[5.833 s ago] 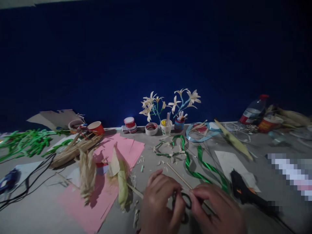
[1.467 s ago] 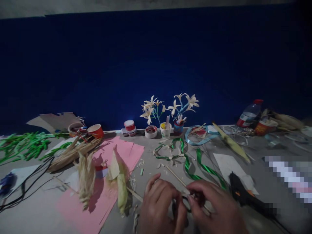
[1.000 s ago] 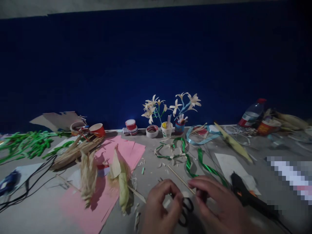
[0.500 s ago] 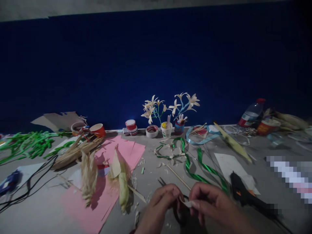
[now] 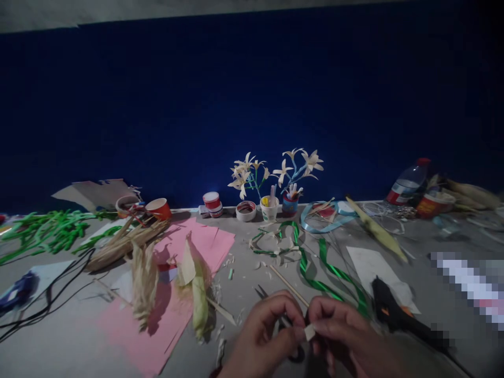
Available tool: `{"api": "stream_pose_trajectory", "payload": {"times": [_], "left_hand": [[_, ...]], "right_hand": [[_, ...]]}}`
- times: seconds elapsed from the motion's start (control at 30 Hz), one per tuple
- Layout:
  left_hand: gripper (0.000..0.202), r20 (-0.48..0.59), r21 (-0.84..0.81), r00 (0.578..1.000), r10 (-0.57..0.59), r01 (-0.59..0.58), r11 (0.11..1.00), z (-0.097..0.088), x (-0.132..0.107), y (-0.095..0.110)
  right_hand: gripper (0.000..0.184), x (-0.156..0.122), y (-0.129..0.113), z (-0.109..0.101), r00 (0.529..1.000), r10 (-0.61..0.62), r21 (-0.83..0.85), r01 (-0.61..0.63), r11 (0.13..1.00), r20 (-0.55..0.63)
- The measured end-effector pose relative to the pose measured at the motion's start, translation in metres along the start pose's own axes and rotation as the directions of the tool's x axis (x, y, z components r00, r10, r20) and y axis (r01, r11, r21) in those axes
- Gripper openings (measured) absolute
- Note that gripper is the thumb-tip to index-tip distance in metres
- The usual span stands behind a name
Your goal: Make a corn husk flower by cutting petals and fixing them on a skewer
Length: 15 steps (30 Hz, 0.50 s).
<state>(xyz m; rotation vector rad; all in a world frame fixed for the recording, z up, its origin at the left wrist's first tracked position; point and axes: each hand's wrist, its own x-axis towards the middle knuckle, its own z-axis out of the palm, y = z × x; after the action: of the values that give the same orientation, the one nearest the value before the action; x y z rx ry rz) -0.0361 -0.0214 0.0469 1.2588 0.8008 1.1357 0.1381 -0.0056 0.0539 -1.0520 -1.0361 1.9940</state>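
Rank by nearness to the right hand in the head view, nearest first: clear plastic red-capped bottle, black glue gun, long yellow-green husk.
1. Black glue gun, just right of the right hand.
2. Long yellow-green husk, beyond the glue gun.
3. Clear plastic red-capped bottle, at the back, right side.

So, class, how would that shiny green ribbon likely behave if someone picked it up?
The green ribbon would probably be floppy, since it lies in loose curves and twists. It looks thin, so likely light. Its glossy sheen suggests it might feel slippery.
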Motion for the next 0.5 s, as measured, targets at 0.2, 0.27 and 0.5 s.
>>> {"api": "stream_pose_trajectory", "payload": {"times": [0.2, 0.27, 0.5], "left_hand": [[0.029, -0.040, -0.130, 0.993, -0.115, 0.109, 0.985, 0.000, 0.000, -0.011], [0.029, -0.023, -0.169, 0.992, -0.120, 0.115, 0.979, 0.000, 0.000, -0.011], [0.021, 0.066, -0.339, 0.995, -0.069, 0.087, 0.937, 0.000, -0.002, -0.014]], "right_hand": [[0.031, 0.001, 0.005, -0.002, 0.998, -0.060, -0.043, 0.061, 0.997, 0.023], [0.030, 0.001, 0.007, -0.002, 0.998, -0.061, -0.032, 0.062, 0.998, 0.034], [0.032, -0.001, 0.011, 0.009, 0.999, 0.050, 0.253, -0.047, 0.966, -0.004]]}}
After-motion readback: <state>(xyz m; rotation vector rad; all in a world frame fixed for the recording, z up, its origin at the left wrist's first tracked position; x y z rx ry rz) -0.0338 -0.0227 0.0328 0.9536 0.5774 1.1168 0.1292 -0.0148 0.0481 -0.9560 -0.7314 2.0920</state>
